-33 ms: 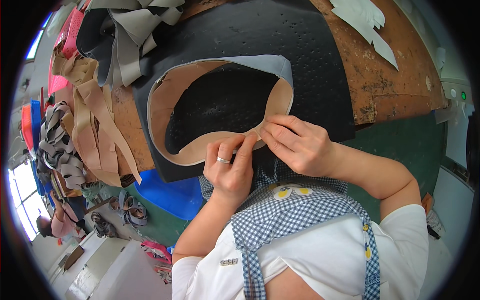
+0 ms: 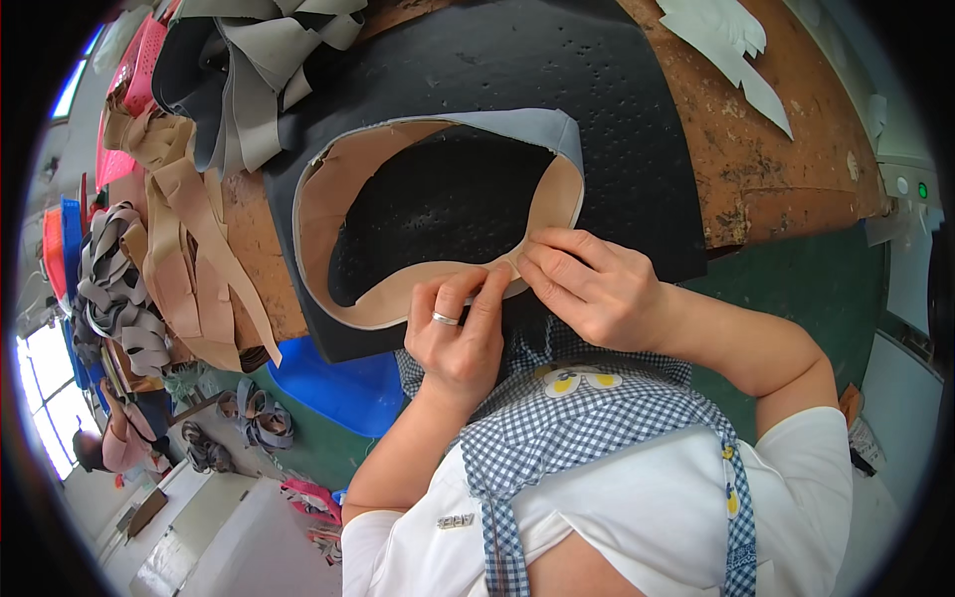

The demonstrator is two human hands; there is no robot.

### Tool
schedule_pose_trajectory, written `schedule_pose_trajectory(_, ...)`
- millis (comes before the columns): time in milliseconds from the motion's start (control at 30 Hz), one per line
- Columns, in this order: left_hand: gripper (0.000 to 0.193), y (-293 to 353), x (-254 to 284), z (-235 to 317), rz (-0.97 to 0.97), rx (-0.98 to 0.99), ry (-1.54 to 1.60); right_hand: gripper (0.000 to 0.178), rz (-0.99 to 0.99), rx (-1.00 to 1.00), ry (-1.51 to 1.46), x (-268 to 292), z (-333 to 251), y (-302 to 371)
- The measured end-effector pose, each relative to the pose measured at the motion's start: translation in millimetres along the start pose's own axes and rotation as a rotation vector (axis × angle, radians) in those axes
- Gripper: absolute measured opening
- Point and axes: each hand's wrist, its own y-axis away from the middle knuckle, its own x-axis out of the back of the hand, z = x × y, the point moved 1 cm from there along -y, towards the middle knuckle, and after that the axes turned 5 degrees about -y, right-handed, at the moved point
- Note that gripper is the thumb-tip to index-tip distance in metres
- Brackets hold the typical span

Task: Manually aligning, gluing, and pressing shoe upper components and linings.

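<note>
A looped band, beige on its inner face and grey-blue outside, stands on its edge on a black mat. My left hand pinches the near side of the loop between thumb and fingers, a silver ring on one finger. Right beside it, my right hand grips the same near side, its fingertips almost touching the left ones. The bit of band between the fingertips is mostly covered.
Beige strips and grey strips lie on the left of the worn wooden table. White cut sheets lie at the far right. A blue plastic seat is below the near left edge. Another person is at far left.
</note>
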Motion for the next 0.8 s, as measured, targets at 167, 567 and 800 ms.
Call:
schedule_pose_trajectory(167, 0.045, 2, 1, -8, -0.019, -0.102, 0.016, 0.031, -0.006, -0.007, -0.023, 2, 1, 1)
schedule_pose_trajectory(567, 0.042, -4, 9, -17, -0.164, -0.305, 0.035, 0.03, -0.031, 0.005, -0.072, 3, 4, 5)
schedule_pose_trajectory(800, 0.043, -1, 13, -23, -0.246, -0.411, 0.063, 0.035, -0.085, -0.028, -0.104, 4, 0, 5)
